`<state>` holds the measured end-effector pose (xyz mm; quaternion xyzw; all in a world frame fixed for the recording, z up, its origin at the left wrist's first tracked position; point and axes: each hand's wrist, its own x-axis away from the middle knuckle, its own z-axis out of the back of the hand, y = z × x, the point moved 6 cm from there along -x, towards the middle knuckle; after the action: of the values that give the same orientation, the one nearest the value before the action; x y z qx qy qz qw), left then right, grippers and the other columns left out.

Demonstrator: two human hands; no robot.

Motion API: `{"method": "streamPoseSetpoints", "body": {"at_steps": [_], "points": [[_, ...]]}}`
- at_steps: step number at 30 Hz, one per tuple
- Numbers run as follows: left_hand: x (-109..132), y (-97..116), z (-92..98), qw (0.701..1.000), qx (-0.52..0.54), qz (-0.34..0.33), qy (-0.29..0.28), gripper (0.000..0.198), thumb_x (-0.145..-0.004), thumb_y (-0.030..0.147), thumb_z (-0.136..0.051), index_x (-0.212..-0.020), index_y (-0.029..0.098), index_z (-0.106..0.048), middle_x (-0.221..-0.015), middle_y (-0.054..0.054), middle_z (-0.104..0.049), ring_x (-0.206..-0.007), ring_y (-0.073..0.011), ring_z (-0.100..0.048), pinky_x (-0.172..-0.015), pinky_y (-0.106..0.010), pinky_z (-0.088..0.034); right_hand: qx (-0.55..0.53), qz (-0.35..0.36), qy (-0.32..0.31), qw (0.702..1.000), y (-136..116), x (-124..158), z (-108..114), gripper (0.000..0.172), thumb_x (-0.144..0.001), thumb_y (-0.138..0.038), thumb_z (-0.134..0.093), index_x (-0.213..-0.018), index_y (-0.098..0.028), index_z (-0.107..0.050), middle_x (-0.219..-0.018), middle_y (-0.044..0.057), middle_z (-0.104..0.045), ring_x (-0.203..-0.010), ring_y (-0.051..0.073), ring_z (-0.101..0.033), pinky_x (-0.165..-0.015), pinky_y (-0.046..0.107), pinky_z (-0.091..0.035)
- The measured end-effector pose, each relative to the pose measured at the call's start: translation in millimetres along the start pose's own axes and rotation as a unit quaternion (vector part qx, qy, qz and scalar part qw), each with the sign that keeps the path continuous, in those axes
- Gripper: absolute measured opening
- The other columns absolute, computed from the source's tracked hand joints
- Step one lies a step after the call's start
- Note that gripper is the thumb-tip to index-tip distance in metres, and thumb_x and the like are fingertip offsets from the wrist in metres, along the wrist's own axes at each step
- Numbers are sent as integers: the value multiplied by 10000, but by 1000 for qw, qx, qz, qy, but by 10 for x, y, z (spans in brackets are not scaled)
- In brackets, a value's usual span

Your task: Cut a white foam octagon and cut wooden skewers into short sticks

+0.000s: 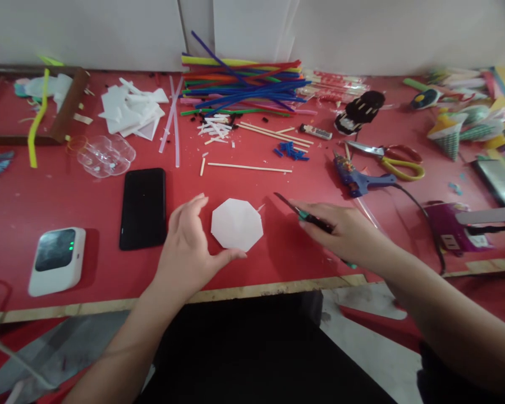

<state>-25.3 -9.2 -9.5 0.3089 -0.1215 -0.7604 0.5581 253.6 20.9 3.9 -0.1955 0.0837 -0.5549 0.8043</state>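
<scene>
A white many-sided piece of paper (237, 225) lies flat on the red table (185, 179). My left hand (189, 241) is at its left side, fingers apart and curved, with the thumb by the paper's lower edge; whether the thumb touches it I cannot tell. My right hand (345, 230) is closed round a utility knife (315, 220) with a dark and green handle. Its blade is out and points up and left, apart from the paper. A small paper sliver (261, 207) lies by the paper's right edge.
Beyond lie a wooden stick (250, 167), blue bits (292, 150) and coloured pipe cleaners (244, 84). A phone (143, 207) and a white device (58, 261) are at left. Right are a glue gun (359, 177), scissors (398, 160), a cord (425, 216) and a purple box (457, 227).
</scene>
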Motion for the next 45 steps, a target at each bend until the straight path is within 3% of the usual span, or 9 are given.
{"method": "streamPoseSetpoints", "body": {"at_steps": [3, 7, 15, 22, 27, 33, 36, 42, 45], "points": [[19, 29, -151, 1000, -1, -24, -20, 1228, -571, 728, -855, -1497, 146, -297, -1457, -280, -492, -1362, -472, -478, -1076, -660, -459, 141, -9, 46, 989, 82, -20, -5, 467, -1011, -344, -444, -1435, -238, -607, -1033, 124, -694, -834, 247, -669, -671, 348, -520], [8, 61, -166, 999, 12, -31, -6, 1026, -642, 528, -915, -1424, 183, -348, -1338, -219, -570, -1242, -421, -582, -1024, -624, -509, 250, 0, 44, 967, 162, -27, -50, 488, -1042, -346, -408, -1516, -299, -514, -1018, 117, -617, -730, 210, -587, -632, 333, -483], [1, 19, -103, 986, 133, -59, 76, 923, -711, 364, -907, -1381, 215, -291, -1450, -241, -468, -1358, -375, -539, -1012, -538, -552, 156, 86, 98, 979, -90, -183, 22, 293, -996, -281, -534, -1189, -205, -741, -1104, 140, -646, -997, 281, -578, -913, 441, -498], [-15, -106, -46, 977, 159, -4, 143, 918, -718, 384, -902, -1354, 238, -257, -1493, -260, -449, -1253, -316, -617, -912, -469, -596, 30, 121, 6, 992, -394, -605, -197, 176, -947, -296, -647, -1054, -192, -740, -1010, 97, -689, -1002, 265, -594, -937, 412, -447], [-11, -131, -63, 975, 167, -4, 146, 887, -735, 393, -888, -1328, 267, -240, -1509, -254, -400, -1331, -334, -561, -924, -486, -593, 35, 86, -51, 994, -453, -726, -330, 118, -940, -216, -607, -879, -191, -705, -948, 86, -670, -949, 260, -576, -916, 404, -426], [-2, -136, -69, 970, 188, 12, 153, 813, -701, 406, -908, -1189, 278, -269, -1477, -233, -429, -1331, -359, -562, -866, -497, -620, 63, 67, -102, 990, -541, -771, -304, 170, -965, -146, -488, -905, -158, -647, -930, 119, -666, -872, 239, -605, -804, 350, -426], [-5, -94, -27, 967, 193, 2, 167, 804, -683, 406, -918, -1157, 291, -279, -1465, -212, -457, -1312, -366, -580, -849, -526, -627, 5, 31, -39, 999, -555, -1024, -159, 147, -958, -142, -488, -963, -159, -633, -848, 84, -687, -735, 193, -599, -670, 299, -398], [-9, -94, -36, 956, 225, -16, 185, 767, -712, 344, -907, -1164, 281, -290, -1480, -250, -450, -1342, -380, -561, -870, -545, -623, -102, 82, 161, 978, -572, -1818, 197, 171, -909, -179, -559, -992, -154, -706, -882, 50, -735, -782, 176, -645, -756, 301, -488], [-4, -106, -56, 962, 203, -11, 182, 778, -717, 354, -903, -1172, 290, -276, -1498, -258, -433, -1348, -388, -557, -858, -536, -628, -57, 96, 138, 984, -550, -2081, 201, 219, -900, -164, -549, -930, -179, -765, -1063, 76, -752, -1005, 239, -684, -915, 376, -506]]}}
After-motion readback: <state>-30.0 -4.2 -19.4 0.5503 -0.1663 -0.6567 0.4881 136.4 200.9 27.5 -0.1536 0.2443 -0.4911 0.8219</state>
